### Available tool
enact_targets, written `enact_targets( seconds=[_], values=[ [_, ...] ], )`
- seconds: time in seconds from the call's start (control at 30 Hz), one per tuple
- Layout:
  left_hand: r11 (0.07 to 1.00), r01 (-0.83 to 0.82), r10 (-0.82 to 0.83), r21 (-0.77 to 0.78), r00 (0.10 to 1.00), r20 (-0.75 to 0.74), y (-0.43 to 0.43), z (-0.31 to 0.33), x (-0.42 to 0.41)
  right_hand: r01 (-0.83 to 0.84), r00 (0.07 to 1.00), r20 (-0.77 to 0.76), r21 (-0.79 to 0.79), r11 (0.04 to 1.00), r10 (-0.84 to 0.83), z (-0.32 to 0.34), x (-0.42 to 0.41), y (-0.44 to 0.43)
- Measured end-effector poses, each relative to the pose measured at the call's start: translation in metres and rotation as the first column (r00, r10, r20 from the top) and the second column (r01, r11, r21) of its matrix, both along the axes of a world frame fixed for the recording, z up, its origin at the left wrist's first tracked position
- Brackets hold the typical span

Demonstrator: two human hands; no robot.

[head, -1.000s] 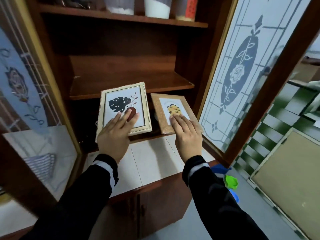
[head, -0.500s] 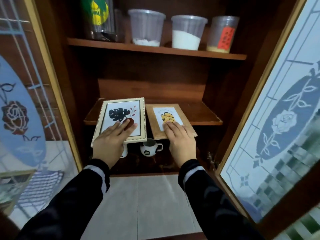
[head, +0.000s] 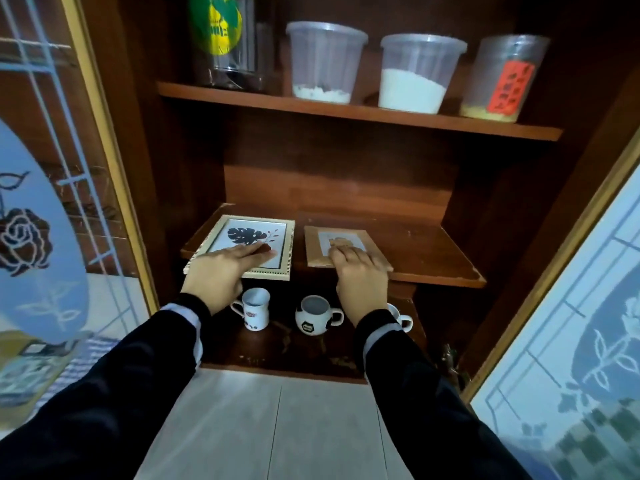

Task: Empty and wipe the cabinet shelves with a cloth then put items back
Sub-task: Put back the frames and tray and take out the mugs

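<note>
A cream picture frame with a dark leaf print (head: 249, 233) lies on the left of the middle cabinet shelf (head: 433, 251), its front edge past the shelf lip. My left hand (head: 225, 268) holds its near left corner, fingers stretched flat over the glass and thumb hidden. Beside it a brown frame with a small yellow picture (head: 315, 247) lies on the same shelf. My right hand (head: 360, 275) grips its near edge with bent fingers. No cloth is in view.
Three mugs (head: 255, 308) (head: 313, 315) (head: 401, 318) stand on the bottom shelf under my hands. The top shelf (head: 346, 114) carries a glass jar (head: 225, 39) and three plastic tubs (head: 417, 72). Glass doors stand open at left (head: 52, 202) and right (head: 571, 341). A white counter (head: 277, 427) lies below.
Both hands carried the two frames up from in front of the cabinet and forward onto the middle shelf, where they now lie flat. The view has tilted upward.
</note>
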State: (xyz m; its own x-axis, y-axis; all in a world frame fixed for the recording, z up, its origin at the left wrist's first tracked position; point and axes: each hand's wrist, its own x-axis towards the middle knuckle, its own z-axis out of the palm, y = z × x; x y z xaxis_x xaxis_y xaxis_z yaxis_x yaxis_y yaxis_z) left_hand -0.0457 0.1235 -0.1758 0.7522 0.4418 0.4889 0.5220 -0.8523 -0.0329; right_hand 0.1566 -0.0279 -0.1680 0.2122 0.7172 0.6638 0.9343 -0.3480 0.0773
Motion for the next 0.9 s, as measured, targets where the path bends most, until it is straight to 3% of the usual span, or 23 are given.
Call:
enact_targets(
  seconds=[0.33,0.57,0.9],
  values=[
    [0.997,0.056,-0.055,-0.061,0.998,0.03,0.027,0.008,-0.004,0.149,0.989,0.009,-0.093,0.985,-0.148,0.004,0.0,0.036],
    [0.997,0.072,-0.071,-0.005,0.99,0.122,0.031,0.005,-0.002,0.048,0.981,-0.176,-0.201,0.978,-0.084,-0.002,0.001,0.046],
    [0.996,0.058,-0.042,-0.074,0.978,0.203,0.052,0.001,0.011,0.036,0.976,-0.205,-0.154,0.987,-0.068,-0.007,0.006,0.045]
  ],
)
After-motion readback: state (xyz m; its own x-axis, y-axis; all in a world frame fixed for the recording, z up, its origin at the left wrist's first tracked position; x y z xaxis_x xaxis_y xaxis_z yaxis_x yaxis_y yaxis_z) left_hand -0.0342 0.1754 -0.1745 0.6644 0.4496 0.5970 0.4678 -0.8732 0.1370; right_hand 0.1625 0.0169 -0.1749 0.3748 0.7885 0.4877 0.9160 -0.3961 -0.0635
